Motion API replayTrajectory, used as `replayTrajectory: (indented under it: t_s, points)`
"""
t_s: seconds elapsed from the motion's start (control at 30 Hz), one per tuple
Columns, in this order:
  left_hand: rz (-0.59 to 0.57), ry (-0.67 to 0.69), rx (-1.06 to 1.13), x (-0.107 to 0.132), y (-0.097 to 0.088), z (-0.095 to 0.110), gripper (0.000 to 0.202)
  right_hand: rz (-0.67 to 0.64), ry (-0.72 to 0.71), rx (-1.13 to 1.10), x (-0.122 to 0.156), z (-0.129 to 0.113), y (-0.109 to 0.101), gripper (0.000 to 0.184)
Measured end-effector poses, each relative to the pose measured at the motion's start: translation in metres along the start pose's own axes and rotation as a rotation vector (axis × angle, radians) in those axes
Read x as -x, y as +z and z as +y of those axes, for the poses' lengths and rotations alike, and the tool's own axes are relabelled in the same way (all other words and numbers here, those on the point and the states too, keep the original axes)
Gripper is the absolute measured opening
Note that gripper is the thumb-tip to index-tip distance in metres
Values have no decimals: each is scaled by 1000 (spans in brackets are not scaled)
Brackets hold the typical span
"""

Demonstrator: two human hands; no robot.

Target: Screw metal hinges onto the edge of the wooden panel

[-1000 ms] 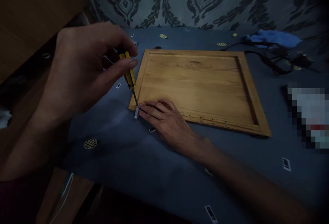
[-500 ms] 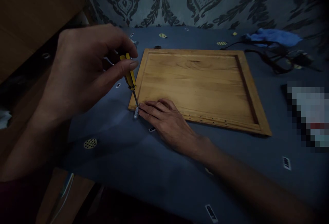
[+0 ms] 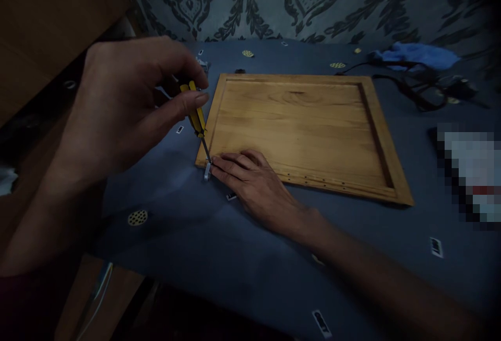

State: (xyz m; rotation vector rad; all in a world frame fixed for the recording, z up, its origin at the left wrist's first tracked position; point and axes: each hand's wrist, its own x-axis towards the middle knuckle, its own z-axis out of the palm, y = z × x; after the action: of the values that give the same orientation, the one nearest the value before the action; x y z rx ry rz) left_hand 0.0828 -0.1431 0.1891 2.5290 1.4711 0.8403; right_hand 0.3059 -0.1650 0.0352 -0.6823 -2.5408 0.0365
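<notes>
My left hand [image 3: 129,101] is closed around the yellow handle of a screwdriver [image 3: 198,116], thumb and fingers pinching its upper end. The shaft slants down to the near left corner of a framed wooden panel [image 3: 297,121], which lies flat. At that corner a small light metal piece [image 3: 207,171], perhaps a hinge or bracket, sticks out past the edge, and the screwdriver's tip meets it. My right hand [image 3: 258,187] rests on the panel's near edge with fingers stretched out, fingertips beside the tip. Any screw under the tip is too small to make out.
The panel lies on a blue patterned cloth [image 3: 235,262]. Eyeglasses [image 3: 418,93], a blue crumpled cloth or glove [image 3: 418,55] and a blurred-out object [image 3: 473,174] are to the right. A patterned wall [image 3: 313,1] stands behind. Small holes dot the panel's near rail.
My left hand and the screwdriver handle have shifted very slightly left, while the tip stays on the metal piece. The right hand and the panel have not moved.
</notes>
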Motion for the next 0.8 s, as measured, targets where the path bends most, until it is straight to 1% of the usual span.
replayTrajectory:
  t_s: [0.1,0.17,0.33,0.47,0.67,0.8]
  points:
    - [54,79,-11,0,2,-6,21,-30,17,-8,0,0,0,43]
    - [72,106,-16,-1,3,-9,21,-31,19,-5,0,1,1,43]
    - [62,99,-20,-1,0,-10,23,-9,11,-17,1,1,2,42]
    - [66,62,-7,-2,1,-10,26,-23,18,-19,1,1,1,41]
    - [52,134,-43,-4,1,-12,23,-26,18,-23,0,0,0,42]
    - [53,149,-27,-4,1,-12,20,-25,22,-30,0,0,-1,42]
